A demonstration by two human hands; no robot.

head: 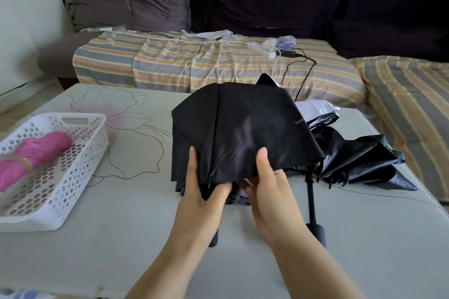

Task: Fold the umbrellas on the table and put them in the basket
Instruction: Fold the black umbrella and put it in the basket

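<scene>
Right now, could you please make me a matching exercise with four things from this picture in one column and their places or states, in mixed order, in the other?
Things:
1. pink umbrella
2. black umbrella
3. white power strip
4. second dark umbrella

Places or states:
A. lying unfolded on the table, right side, untouched
B. on the striped sofa cover
C. folded, inside the white basket
D. held by both hands, left hand and right hand

Pairs: 1-C, 2-D, 3-B, 4-A

three umbrellas (243,128), one basket (80,153), two hands (201,201)
</scene>
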